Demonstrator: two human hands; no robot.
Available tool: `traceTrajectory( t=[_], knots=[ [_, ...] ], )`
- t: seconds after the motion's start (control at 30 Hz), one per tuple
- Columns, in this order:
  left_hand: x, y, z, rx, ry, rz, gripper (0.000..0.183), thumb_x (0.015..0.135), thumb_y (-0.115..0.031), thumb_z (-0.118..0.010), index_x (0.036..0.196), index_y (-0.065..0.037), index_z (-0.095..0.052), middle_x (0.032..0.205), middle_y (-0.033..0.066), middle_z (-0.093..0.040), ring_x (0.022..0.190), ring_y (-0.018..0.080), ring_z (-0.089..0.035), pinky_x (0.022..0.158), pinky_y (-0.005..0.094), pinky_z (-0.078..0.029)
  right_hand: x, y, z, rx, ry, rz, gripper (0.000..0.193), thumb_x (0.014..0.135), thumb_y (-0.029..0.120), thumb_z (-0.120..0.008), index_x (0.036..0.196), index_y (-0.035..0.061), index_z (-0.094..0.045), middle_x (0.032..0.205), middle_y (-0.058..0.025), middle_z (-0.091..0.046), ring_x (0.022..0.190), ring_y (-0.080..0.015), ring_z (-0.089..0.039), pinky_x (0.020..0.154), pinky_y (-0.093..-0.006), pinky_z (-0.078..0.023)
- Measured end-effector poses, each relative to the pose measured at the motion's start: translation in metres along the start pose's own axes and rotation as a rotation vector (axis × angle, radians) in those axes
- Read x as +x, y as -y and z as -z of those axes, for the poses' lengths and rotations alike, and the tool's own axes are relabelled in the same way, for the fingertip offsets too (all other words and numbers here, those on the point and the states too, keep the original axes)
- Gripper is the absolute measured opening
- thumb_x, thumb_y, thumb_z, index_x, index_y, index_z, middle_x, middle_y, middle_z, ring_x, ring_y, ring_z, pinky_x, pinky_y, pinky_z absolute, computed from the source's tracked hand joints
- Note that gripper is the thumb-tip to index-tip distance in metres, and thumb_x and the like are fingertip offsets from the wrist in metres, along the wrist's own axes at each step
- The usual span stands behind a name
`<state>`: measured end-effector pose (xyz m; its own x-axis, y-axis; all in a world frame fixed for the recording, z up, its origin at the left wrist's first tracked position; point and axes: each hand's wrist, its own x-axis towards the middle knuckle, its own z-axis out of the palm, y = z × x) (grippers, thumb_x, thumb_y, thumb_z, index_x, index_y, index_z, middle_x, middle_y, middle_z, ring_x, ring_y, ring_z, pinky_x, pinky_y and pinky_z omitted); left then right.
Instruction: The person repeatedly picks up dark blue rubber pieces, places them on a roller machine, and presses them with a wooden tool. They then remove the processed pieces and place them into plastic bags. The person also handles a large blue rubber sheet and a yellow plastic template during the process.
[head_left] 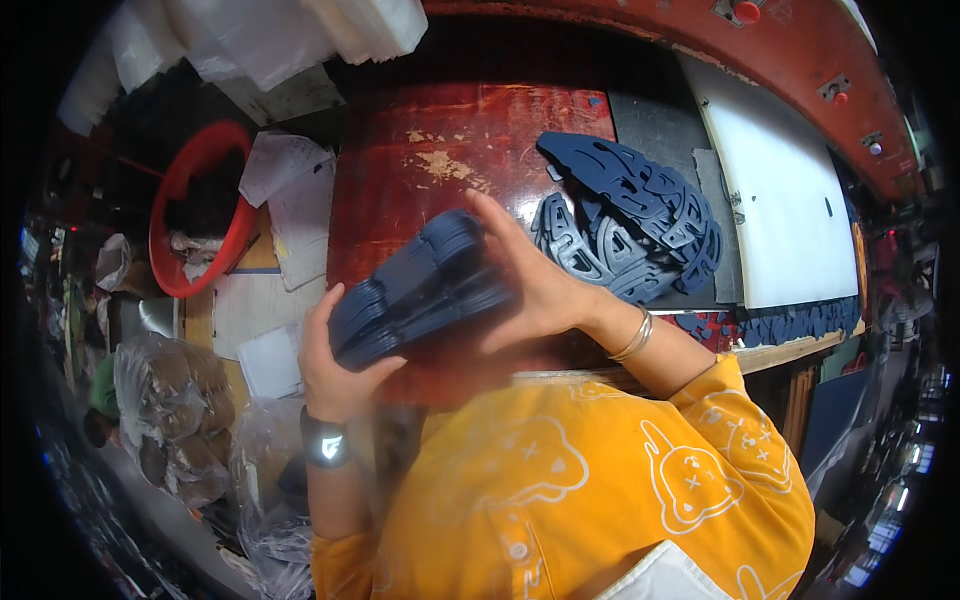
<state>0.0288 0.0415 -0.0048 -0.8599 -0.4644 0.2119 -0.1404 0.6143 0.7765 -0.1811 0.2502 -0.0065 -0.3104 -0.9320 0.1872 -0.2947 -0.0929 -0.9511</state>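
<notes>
A thick stack of dark blue, foam-like cut pieces [412,278] is held up in front of my chest, its right end smeared by motion. My left hand [345,365] grips the stack's lower left end, thumb in front and fingers behind. At its other end, my right hand [535,285] closes round it with fingers and thumb wide apart. Right of my right hand, a pile of dark blue sheets with cut-out openings [640,200] lies on the worktable, greyish pieces in its lower part.
The worktable has a worn red top [400,190]. To the right lies a white board [790,210], with blue scraps [800,322] along its near edge. A red machine beam [680,35] crosses the far side. On the left are a red tub [165,225] and plastic-wrapped bundles [175,410].
</notes>
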Motion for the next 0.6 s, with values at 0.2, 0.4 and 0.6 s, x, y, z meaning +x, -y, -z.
traceTrajectory(
  t=[0.2, 0.4, 0.6],
  knots=[
    [-0.001, -0.001, 0.0, 0.033, -0.016, -0.044, 0.096, 0.051, -0.022, -0.092, 0.134, -0.005, -0.046, 0.118, 0.0153, -0.056, 0.108, 0.0325, -0.057, 0.094, 0.0401, -0.046, -0.02, 0.008, 0.006, -0.494, -0.239, 0.275, 0.092, 0.063, 0.023, -0.086, 0.139, 0.0067, -0.038, 0.139, -0.0183, -0.04, 0.13, -0.0388, -0.037, 0.106, -0.044, -0.034],
    [-0.004, -0.006, 0.0, 0.088, 0.026, 0.003, 0.105, 0.051, -0.02, -0.094, 0.138, -0.003, -0.039, 0.125, 0.0124, -0.053, 0.115, 0.0256, -0.054, 0.101, 0.0352, -0.043, -0.019, 0.026, -0.018, -0.515, -0.175, 0.243, 0.047, 0.069, 0.018, -0.08, 0.109, 0.0093, -0.056, 0.12, -0.0136, -0.058, 0.118, -0.0365, -0.05, 0.095, -0.043, -0.041],
    [-0.005, -0.005, -0.001, 0.071, 0.006, -0.043, 0.104, 0.049, -0.012, -0.094, 0.138, -0.004, -0.04, 0.125, 0.0127, -0.054, 0.114, 0.0266, -0.055, 0.1, 0.0361, -0.044, -0.014, 0.044, -0.013, -0.558, -0.034, 0.064, 0.035, 0.072, 0.02, -0.079, 0.097, 0.0079, -0.058, 0.126, -0.014, -0.056, 0.122, -0.0367, -0.047, 0.099, -0.0438, -0.039]
  ],
)
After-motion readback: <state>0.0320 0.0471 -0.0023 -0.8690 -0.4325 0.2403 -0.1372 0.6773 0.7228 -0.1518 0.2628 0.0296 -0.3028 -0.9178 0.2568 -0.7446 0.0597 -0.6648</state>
